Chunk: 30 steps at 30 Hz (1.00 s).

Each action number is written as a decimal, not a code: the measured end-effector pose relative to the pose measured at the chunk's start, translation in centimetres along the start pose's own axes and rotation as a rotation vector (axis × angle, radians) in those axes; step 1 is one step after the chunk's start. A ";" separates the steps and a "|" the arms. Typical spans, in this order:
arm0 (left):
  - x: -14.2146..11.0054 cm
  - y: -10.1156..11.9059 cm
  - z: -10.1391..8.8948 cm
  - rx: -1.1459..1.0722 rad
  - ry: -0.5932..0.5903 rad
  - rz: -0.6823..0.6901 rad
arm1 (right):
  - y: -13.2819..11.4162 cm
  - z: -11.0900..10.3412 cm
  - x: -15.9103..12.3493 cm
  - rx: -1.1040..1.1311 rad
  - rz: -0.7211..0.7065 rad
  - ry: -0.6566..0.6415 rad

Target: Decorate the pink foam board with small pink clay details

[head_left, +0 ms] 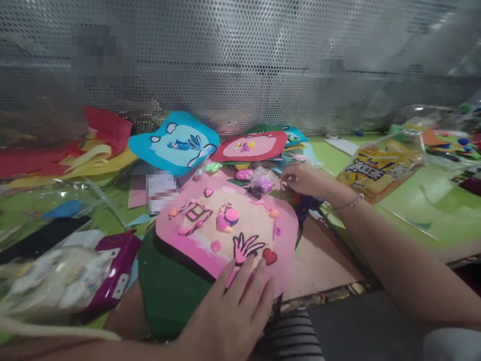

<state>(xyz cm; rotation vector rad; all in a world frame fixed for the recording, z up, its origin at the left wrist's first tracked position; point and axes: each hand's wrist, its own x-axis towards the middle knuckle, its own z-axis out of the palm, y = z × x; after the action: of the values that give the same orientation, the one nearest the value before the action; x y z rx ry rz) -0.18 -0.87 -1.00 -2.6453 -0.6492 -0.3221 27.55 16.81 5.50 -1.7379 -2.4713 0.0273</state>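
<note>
The pink picture (240, 200) lies beneath my left hand (229, 311), whose slightly spread fingers rest on its near edge, gripping nothing, just left of the red heart (269, 256). My right hand (306, 180) is beside its far right edge, fingers curled, near the clear bag (265, 181); I cannot tell whether they pinch anything.

2 hands (235, 306) (300, 178), 1 pink board (283, 273), 2 hearts (269, 256) (208, 192), 1 yellow packet (376, 168)
</note>
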 end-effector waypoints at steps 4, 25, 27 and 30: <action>0.2 0.3 0.0 -0.055 -0.106 -0.011 | -1.3 0.6 -0.5 -0.148 0.027 -0.147; 0.5 0.8 -0.5 -0.087 -0.166 -0.025 | -3.1 0.9 -1.2 -0.117 0.175 0.106; 0.5 0.8 -0.4 -0.089 -0.159 -0.026 | -3.3 0.2 -1.4 -0.073 0.144 0.208; 0.5 0.6 -0.3 -0.091 -0.150 -0.026 | -4.5 -0.5 -1.8 0.033 0.032 0.338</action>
<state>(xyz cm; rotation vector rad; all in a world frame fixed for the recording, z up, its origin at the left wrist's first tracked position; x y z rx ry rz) 0.55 -1.32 -0.77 -2.7696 -0.7328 -0.1643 24.04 13.57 6.20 -1.6142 -2.1882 -0.2039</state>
